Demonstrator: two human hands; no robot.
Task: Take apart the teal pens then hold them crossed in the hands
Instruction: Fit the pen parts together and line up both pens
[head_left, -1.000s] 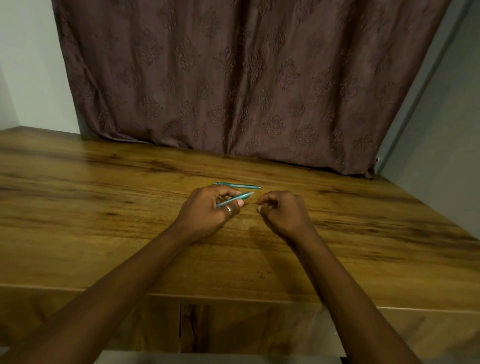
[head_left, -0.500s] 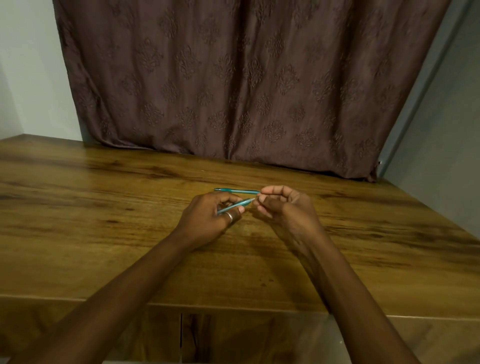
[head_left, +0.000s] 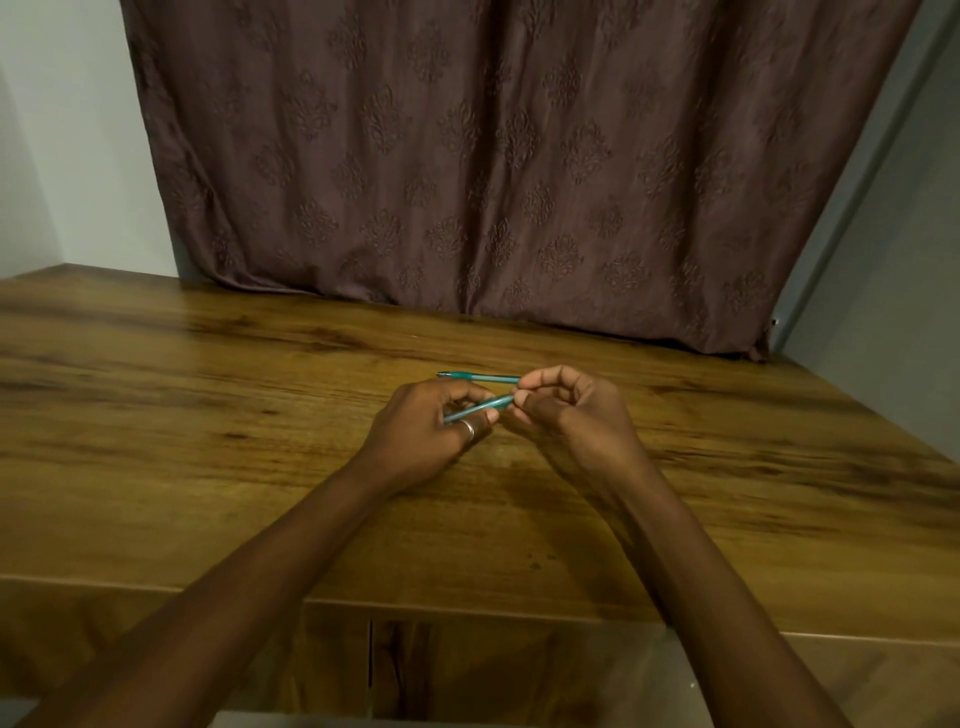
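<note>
Far left: pale wall (head_left: 62, 156), meeting the back corner of a wooden table (head_left: 208, 415) with a dark streaky grain. Behind the table hangs a brown curtain (head_left: 493, 156) with a raised floral pattern, its hem bunched on the tabletop.

Left forearm comes in from the lower left, bare. The left hand (head_left: 426, 431) sits low over the middle of the table with its back up and its fingers curled. It holds the near teal pen (head_left: 480, 409), which lies across the fingers with the thumb pressed on top. A metal ring (head_left: 469, 429) is on one finger, just below the pen. This pen slants up to the right and its right end sticks out past the hand.

Beyond the left hand's knuckles is the far teal pen (head_left: 478, 376), nearly level, with its pointed end to the left. Cannot tell whether it rests on the wood or is lifted. The two pens lie apart, closest at their right ends and not crossed.

The right hand (head_left: 571, 415) has its fingers curled inward. A fingertip meets the far pen's right end, and the thumb is at the near pen's right end. Cannot tell whether it actually pinches either pen.

Far right: grey wall (head_left: 893, 260) past the curtain's edge.
</note>
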